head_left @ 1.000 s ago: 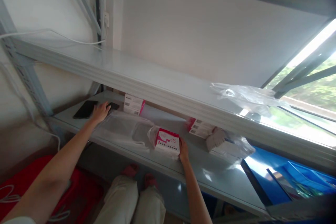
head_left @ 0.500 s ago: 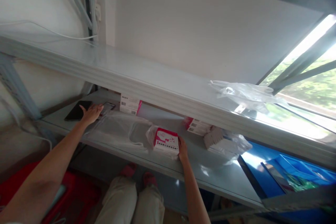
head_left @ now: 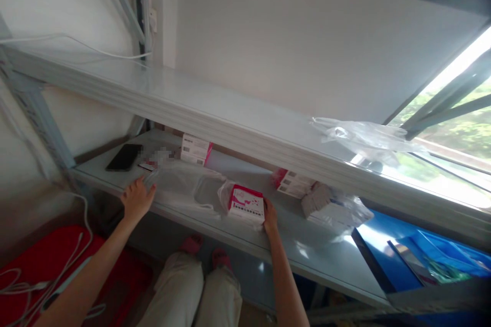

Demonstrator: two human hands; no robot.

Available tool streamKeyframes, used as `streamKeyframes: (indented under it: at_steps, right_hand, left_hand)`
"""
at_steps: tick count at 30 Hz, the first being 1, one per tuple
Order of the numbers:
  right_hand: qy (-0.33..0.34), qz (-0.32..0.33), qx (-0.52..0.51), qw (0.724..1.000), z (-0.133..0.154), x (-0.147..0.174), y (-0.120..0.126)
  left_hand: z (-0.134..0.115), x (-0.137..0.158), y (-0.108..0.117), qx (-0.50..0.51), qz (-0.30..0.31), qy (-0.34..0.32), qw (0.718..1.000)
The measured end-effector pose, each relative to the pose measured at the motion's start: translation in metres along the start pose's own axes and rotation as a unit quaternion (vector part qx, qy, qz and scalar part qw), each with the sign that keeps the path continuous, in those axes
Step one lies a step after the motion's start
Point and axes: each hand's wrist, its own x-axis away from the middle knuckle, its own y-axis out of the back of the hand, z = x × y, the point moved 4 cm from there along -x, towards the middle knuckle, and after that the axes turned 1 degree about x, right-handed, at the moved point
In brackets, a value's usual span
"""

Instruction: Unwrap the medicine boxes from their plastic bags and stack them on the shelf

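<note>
Right hand [head_left: 270, 214]: fingers are curving against the right side of a pink-and-white box [head_left: 247, 204]; the contact is partly hidden, so I cannot tell whether thumb and fingers are pinching it. The wrist is running almost straight into the forearm, which is slanting up and slightly leftward from the bottom edge. The box is lying printed face up near the front of the lower shelf [head_left: 326, 260], clear plastic film [head_left: 180, 189] bunching at its left side and spreading leftward. Left hand [head_left: 137, 198]: palm is facing down, fingers are spreading apart, holding nothing visible, hovering or resting at the shelf's front edge (contact unclear) beside the film's left end. Its forearm is reaching diagonally up and rightward from the lower left. Beyond that hand, a black phone [head_left: 125, 157] is lying flat. Farther back, white boxes [head_left: 195, 149] are standing behind the film; right of the right hand, more boxes [head_left: 294, 185] and a plastic-wrapped bundle [head_left: 332, 212] are sitting.
</note>
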Motion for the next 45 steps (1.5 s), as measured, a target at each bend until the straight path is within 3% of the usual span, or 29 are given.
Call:
streamKeyframes:
  at_steps: [7,21,28,30,33,36,39,42,45]
  right_hand:
    - [0.003,0.009,0.000,1.000,-0.001,0.000,-0.001]
    - [0.018,-0.014,-0.012,1.000,0.002,0.001,0.001]
    - [0.105,-0.197,0.041,0.974,0.065,0.004,0.054]
    - [0.131,-0.165,0.001,0.978,0.088,0.000,0.058]
    - [0.160,-0.019,-0.038,0.986,0.113,-0.006,0.042]
    - [0.158,0.106,-0.048,0.981,0.118,-0.006,0.019]
    - [0.154,0.127,-0.043,0.979,0.109,-0.005,0.009]
    - [0.152,0.126,-0.025,0.980,0.094,-0.005,0.004]
    - [0.151,0.114,0.011,0.982,0.079,-0.007,0.001]
  left_hand:
    - [-0.013,-0.012,-0.003,0.052,0.054,-0.027,0.997]
    - [0.017,-0.022,-0.033,0.113,-0.006,-0.159,0.981]
    - [0.017,-0.014,-0.031,0.092,0.002,-0.175,0.980]
    - [0.015,-0.012,-0.024,0.081,-0.005,-0.169,0.982]
    - [0.008,-0.016,-0.006,0.095,-0.049,-0.134,0.985]
    - [-0.023,-0.022,0.016,0.160,-0.069,-0.142,0.974]
    - [-0.088,-0.012,0.030,0.248,-0.024,-0.254,0.935]
    - [-0.165,0.020,0.017,0.295,0.084,-0.346,0.887]
    - [-0.224,0.054,-0.021,0.273,0.239,-0.337,0.869]
